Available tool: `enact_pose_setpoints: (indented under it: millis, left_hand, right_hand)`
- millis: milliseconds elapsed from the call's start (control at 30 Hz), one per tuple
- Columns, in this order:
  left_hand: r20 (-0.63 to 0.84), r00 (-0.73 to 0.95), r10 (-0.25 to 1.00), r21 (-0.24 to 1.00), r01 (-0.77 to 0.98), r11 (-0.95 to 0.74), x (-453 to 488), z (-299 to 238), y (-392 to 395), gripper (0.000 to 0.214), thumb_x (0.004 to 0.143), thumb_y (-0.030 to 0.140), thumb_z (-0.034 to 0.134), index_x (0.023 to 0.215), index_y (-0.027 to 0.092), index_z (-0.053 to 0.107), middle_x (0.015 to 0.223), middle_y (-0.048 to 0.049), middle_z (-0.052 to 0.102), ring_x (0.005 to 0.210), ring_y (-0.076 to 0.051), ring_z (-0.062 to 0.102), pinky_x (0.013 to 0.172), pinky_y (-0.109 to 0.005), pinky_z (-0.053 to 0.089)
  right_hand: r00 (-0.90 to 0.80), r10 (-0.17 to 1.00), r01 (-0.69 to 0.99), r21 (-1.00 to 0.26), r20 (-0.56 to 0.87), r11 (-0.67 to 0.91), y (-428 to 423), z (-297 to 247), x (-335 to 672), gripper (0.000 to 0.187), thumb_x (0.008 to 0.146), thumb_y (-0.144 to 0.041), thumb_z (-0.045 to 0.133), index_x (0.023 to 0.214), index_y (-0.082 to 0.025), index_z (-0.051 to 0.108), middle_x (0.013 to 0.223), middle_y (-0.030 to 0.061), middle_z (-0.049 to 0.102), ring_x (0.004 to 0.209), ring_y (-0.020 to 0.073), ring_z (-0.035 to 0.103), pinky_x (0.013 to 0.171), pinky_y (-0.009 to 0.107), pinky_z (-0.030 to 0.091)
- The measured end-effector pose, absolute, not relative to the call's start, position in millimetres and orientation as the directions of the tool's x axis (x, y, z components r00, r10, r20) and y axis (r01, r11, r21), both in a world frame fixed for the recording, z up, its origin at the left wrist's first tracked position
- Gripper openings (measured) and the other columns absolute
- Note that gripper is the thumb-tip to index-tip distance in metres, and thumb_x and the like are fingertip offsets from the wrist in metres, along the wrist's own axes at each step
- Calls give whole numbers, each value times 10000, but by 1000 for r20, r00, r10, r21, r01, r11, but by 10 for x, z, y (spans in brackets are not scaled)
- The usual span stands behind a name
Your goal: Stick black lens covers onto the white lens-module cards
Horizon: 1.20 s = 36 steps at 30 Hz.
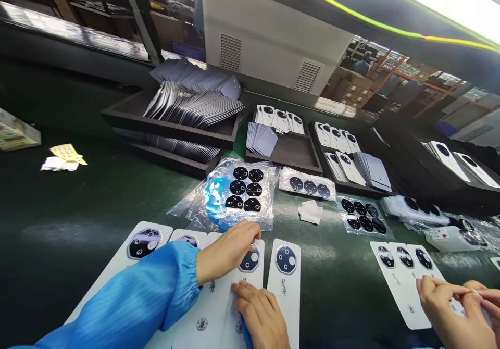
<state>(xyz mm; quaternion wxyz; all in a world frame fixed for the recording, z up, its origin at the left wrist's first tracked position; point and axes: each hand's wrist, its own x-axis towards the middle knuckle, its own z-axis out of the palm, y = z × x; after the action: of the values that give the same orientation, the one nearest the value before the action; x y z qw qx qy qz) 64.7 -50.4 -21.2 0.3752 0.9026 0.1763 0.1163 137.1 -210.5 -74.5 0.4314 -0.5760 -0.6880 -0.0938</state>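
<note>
Several white phone back covers (284,297) with dark octagonal camera plates (286,260) lie in a row before me. My left hand (230,250), in a blue sleeve, reaches across the row. Its curled fingers are at the camera area of the second cover from the right; what its fingertips hold, if anything, is hidden. My right hand (261,312) rests lower on that same cover, fingers laid along its surface. By its thumb side shows a bit of blue that I cannot make out. Just beyond, a clear plastic sheet (265,219) carries several black camera plates (237,187).
Black trays (172,125) of stacked grey and white covers stand at the back. White paper pieces (310,212) and yellow label sheets (68,153) lie on the green table (97,198). At right, another person's hands (453,307) work beside three white covers (406,281).
</note>
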Motion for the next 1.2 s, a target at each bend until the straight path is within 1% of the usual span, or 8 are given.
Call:
enact_pose_setpoints:
  millis: [133,333,500,667,733,1000,1100,1200]
  left_hand:
    - [40,915,403,692,265,-671,679,-229,-486,217,759,-7,437,834,195,412,855,-18,537,769,-163,498,695,-283,437]
    - [25,930,367,623,273,-733,692,-102,-494,290,708,-77,334,770,204,371,806,-10,498,742,-159,463,676,-269,417]
    - [41,949,312,538,242,-807,663,-72,-604,340,701,-118,311,808,192,401,869,-47,516,817,-197,474,729,-308,421]
    - [194,946,258,207,218,-954,577,-195,-754,316,780,-102,299,814,195,400,803,-43,515,731,-208,481,671,-324,399]
    - [248,944,218,181,176,-968,516,-234,-810,314,799,-94,285,840,192,407,799,-39,525,724,-205,487,677,-326,401]
    - [253,914,317,585,116,-802,261,-215,-1022,296,854,-32,237,846,197,424,804,-25,546,709,-159,499,637,-254,437]
    - [107,939,326,737,145,-660,99,-108,-995,226,865,23,301,829,214,416,820,-2,546,736,-140,530,653,-225,453]
    - [-81,971,224,825,191,-532,-21,55,-974,233,811,19,400,884,237,439,864,39,562,751,-111,550,667,-189,449]
  right_hand:
    - [46,687,881,-354,725,314,-2111,-803,1412,381,1006,-172,237,862,-184,590,907,47,746,905,128,691,707,225,474]
    - [-63,836,863,-390,546,320,-2190,-689,1411,497,1014,-234,96,956,-158,584,1036,89,722,1050,148,647,800,246,495]
    - [-218,832,905,-213,510,368,-2171,3,1979,306,994,-254,342,966,-254,647,991,-2,735,951,120,676,689,210,515]
    - [-12,782,977,-159,623,142,-2415,338,3203,460,987,-165,220,1108,-341,628,767,10,694,828,134,668,522,287,406]
    - [55,797,994,-105,602,11,-2561,193,3467,463,976,-164,219,1084,-332,637,769,27,672,848,166,656,528,316,387]
    - [92,933,924,319,349,-211,-2791,-153,3591,635,923,-88,71,792,-241,674,877,135,658,883,307,635,638,435,466]
    - [79,961,836,507,265,-209,-2804,-134,3628,660,899,-37,64,748,-185,688,927,179,659,887,320,643,649,435,488]
    - [56,968,772,604,246,-198,-2827,-143,3662,662,888,-5,73,739,-165,697,916,175,670,854,302,654,616,400,499]
